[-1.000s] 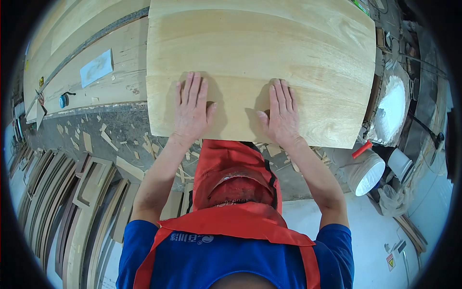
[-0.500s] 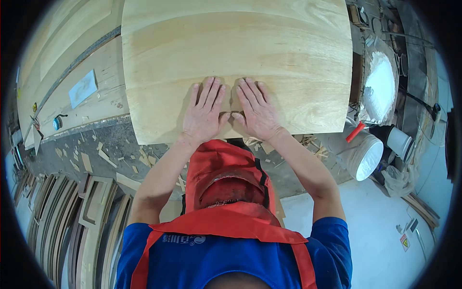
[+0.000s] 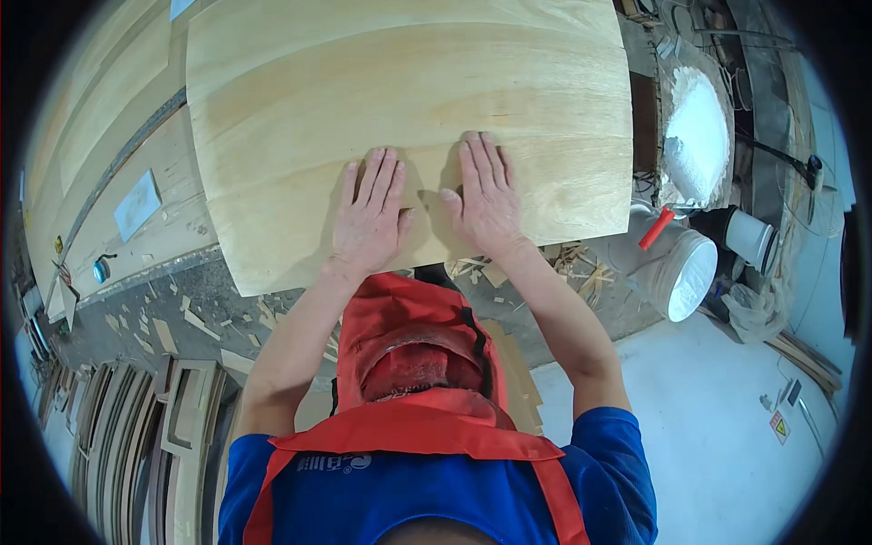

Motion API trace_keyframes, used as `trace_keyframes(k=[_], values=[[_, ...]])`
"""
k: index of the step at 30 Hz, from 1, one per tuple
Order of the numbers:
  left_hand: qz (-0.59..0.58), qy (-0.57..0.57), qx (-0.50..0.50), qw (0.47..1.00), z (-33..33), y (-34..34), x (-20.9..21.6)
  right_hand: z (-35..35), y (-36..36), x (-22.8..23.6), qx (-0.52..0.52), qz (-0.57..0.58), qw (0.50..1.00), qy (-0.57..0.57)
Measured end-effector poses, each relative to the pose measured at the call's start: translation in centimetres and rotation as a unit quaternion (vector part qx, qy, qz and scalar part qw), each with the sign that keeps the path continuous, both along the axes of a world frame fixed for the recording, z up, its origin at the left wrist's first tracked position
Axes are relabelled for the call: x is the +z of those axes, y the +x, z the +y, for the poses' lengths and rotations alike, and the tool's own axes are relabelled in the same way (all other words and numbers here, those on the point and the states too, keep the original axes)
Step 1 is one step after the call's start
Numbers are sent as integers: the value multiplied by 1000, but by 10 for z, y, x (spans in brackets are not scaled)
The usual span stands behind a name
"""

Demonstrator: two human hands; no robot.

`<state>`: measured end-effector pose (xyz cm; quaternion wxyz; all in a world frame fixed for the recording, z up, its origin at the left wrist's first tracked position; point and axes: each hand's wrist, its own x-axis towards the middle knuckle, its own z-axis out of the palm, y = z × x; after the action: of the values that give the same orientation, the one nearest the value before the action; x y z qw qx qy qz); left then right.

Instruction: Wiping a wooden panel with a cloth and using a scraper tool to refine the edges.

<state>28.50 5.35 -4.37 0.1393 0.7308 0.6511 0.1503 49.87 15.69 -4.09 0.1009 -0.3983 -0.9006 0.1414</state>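
A large pale wood veneer sheet (image 3: 409, 82) lies in front of me, its near edge bowed across the view. Flat on its near part rests my left hand (image 3: 371, 211), fingers straight and pointing away from me. To the right of it, my right hand (image 3: 488, 195) also lies palm down on the sheet, fingers outstretched and thumb apart. A gap of bare wood separates the two hands. Neither one holds anything. What is under the sheet is hidden.
On the left, a white paper (image 3: 137, 205) and a blue-cased tape measure (image 3: 101, 269) lie on a board. White powder (image 3: 698, 136) fills a tray at right, above a white bucket (image 3: 692, 277) with a red handle (image 3: 656, 229). Wood scraps litter the floor; frames (image 3: 186, 427) stand lower left.
My hands have moved slightly farther apart on the sheet. The sheet and surroundings appear shifted left and a little turned in the view.
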Motion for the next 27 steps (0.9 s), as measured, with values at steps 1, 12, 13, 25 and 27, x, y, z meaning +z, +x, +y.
trace_keyframes(k=[1, 12, 13, 25, 27], values=[[7, -6, -1, 1000, 0, -1, 0, 1, 4, -1, -2, -1, 1000, 1], [14, -38, -16, 999, 4, -1, 7, 7, 16, 2, -58, -9, 998, 4], [17, -37, -17, 999, 4, -1, 7, 7, 16, 3, -61, -11, 998, 5], [7, 7, 20, 1000, 20, 39, 13, 46, 81, 5, 14, -3, 1000, 3], [12, 18, 25, 999, 32, 68, 16, 51, 96, 4, 11, 6, 1000, 10]])
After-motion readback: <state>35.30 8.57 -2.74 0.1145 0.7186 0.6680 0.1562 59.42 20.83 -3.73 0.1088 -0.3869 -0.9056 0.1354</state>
